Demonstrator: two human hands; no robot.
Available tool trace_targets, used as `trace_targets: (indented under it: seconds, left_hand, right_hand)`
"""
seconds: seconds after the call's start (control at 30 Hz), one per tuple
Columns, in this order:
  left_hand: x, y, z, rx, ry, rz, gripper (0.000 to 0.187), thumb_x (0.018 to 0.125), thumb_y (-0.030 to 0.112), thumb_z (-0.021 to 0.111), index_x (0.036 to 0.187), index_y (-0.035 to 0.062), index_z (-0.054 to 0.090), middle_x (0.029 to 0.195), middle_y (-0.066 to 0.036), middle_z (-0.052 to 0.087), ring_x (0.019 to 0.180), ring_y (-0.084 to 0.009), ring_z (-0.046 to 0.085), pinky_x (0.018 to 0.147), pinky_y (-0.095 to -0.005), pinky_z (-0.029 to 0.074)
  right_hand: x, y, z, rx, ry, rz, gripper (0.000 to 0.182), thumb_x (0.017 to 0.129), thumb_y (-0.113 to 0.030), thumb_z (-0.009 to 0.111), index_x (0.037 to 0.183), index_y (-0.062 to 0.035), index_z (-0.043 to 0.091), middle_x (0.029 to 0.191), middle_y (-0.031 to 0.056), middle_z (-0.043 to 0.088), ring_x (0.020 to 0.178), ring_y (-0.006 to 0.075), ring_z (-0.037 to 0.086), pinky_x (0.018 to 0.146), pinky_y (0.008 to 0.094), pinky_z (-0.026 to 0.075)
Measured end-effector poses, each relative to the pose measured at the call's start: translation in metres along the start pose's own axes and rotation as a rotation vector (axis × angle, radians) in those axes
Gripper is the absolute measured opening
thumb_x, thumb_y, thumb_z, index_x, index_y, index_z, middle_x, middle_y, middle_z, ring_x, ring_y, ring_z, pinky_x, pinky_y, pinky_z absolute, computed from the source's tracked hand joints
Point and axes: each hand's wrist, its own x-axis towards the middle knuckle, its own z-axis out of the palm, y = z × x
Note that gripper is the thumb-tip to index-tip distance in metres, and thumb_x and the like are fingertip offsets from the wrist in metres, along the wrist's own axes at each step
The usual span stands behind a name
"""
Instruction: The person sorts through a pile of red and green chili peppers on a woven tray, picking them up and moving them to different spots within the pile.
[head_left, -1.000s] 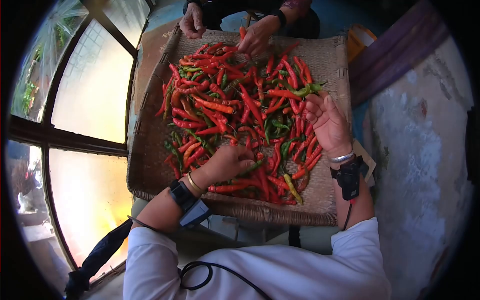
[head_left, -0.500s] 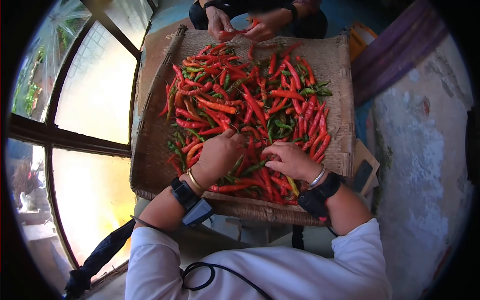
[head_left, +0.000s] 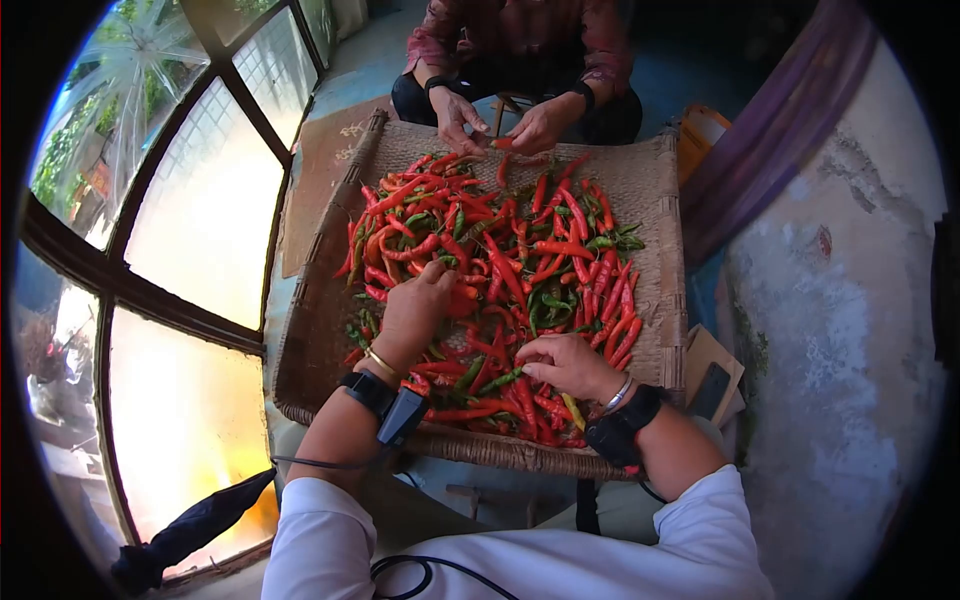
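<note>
Red chili peppers (head_left: 510,265), with some green ones among them, lie heaped in a wide woven tray (head_left: 655,220). Over the left middle of the heap is my left hand (head_left: 415,305), fingers bent and pressed down among red peppers; its fingertips are partly hidden, and I cannot make out what they hold. My right hand (head_left: 565,362) rests lower on the heap with fingers curled together beside a green pepper (head_left: 503,380). Whether that pepper is pinched or only touched is unclear.
Across the tray a co-worker's hands (head_left: 500,128) hold a red pepper above the far edge. Framed windows (head_left: 190,225) stand on the left. On the right are a phone (head_left: 711,390) on a board, a purple cloth (head_left: 780,130) and a wall.
The view has tilted up, showing more of the co-worker. My left hand has moved left and a little farther up the heap. My right hand stays near the same green pepper.
</note>
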Motion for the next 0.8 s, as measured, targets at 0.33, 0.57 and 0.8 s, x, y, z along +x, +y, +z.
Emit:
trace_targets:
  seconds: [0.33,0.57,0.8]
  left_hand:
    - [-0.029,0.045,-0.031,-0.174,0.052,0.097,0.023,0.075,0.030,0.059,0.082,0.0088,0.054,0.067,-0.005,0.056,0.059,-0.0239,0.058,0.048,-0.0349,0.045]
    - [-0.046,0.052,-0.051,-0.330,0.000,-0.049,0.024,0.074,0.030,0.058,0.074,0.0061,0.054,0.062,-0.010,0.057,0.058,-0.0267,0.058,0.048,-0.0377,0.044]
    - [-0.048,0.038,-0.065,-0.589,0.009,-0.152,0.029,0.073,0.031,0.060,0.072,0.0029,0.052,0.058,-0.015,0.054,0.058,-0.0313,0.056,0.051,-0.0391,0.043]
  right_hand:
    - [0.005,-0.027,0.009,0.505,0.215,0.226,0.029,0.083,-0.017,0.055,0.105,0.0025,0.050,0.078,0.0021,0.056,0.065,0.0072,0.055,0.054,0.0199,0.044]
    - [0.015,-0.050,0.019,0.700,0.133,0.412,0.028,0.090,-0.026,0.043,0.098,-0.0013,0.051,0.085,0.0060,0.056,0.068,0.0115,0.057,0.050,0.0203,0.045]
    - [0.035,-0.046,0.043,1.272,0.106,0.360,0.023,0.089,-0.031,0.043,0.091,-0.0103,0.053,0.074,0.0015,0.059,0.064,0.0114,0.057,0.049,0.0213,0.041]
